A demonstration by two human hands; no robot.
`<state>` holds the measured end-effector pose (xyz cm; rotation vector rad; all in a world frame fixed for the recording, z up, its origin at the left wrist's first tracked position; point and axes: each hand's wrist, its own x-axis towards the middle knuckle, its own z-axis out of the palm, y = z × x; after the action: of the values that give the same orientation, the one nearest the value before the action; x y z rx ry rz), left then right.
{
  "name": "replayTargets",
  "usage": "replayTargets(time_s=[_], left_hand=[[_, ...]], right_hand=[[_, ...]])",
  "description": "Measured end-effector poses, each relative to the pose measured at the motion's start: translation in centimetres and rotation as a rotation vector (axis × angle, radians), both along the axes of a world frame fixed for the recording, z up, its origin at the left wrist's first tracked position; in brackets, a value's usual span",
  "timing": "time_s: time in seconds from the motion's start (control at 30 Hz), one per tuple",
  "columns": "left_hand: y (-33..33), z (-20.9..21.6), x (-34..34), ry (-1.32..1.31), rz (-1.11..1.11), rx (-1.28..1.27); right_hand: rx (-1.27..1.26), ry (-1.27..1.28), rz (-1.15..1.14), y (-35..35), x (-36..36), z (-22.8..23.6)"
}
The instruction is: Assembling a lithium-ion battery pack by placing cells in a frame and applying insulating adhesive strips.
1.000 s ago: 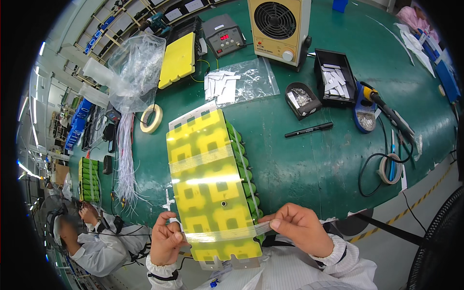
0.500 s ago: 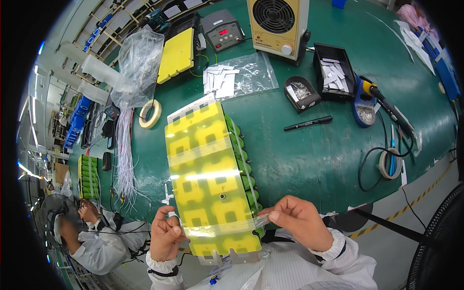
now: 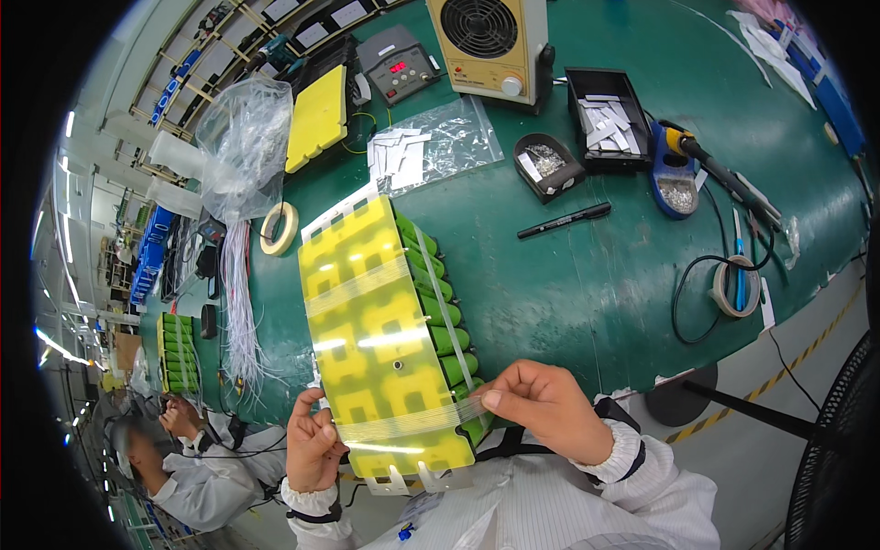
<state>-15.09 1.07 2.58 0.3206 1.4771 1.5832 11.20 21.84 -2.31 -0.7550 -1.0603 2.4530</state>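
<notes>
A battery pack [image 3: 371, 302] of green cylindrical cells [image 3: 451, 341], topped by a clear sheet over yellow, lies at the table's near edge, its near end overhanging. Two bands of clear tape [image 3: 399, 425] cross its top. My left hand [image 3: 313, 446] grips the pack's left edge near the nearer band, thumb on top; its lower fingers are partly hidden. With thumb and forefinger my right hand [image 3: 550, 412] pinches that band's end at the pack's right edge, over the cells. Metal tabs [image 3: 399, 481] stick out at the near end.
Beyond the pack lie a marker pen [image 3: 564, 221], a small black tray [image 3: 547, 167], a black bin of white strips [image 3: 610, 128] and a bag [image 3: 440, 147]. A soldering iron [image 3: 733, 174] rests at the right. Another person [image 3: 197, 467] works at the left beside a second pack [image 3: 179, 353].
The pack has tilted, so more of its right-side green cells shows. My right hand has brought the tape end closer against that side. My left hand keeps its hold.
</notes>
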Motion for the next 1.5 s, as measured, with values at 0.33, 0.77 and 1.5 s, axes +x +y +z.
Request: replayTargets(time_s=[0.33, 0.77, 1.5], left_hand=[[0.1, -0.6, 0.3, 0.047, 0.039, -0.010], [0.4, -0.8, 0.7, 0.089, 0.071, -0.085], [-3.8, -2.4, -1.9, -0.144, -0.081, -0.134]], right_hand=[[0.040, -0.013, 0.071, 0.4, -0.3, -0.6], [0.146, -0.060, 0.034, 0.5, -0.4, -0.5], [0.273, 0.049, -0.140, 1.4, 1.1, 2.2]])
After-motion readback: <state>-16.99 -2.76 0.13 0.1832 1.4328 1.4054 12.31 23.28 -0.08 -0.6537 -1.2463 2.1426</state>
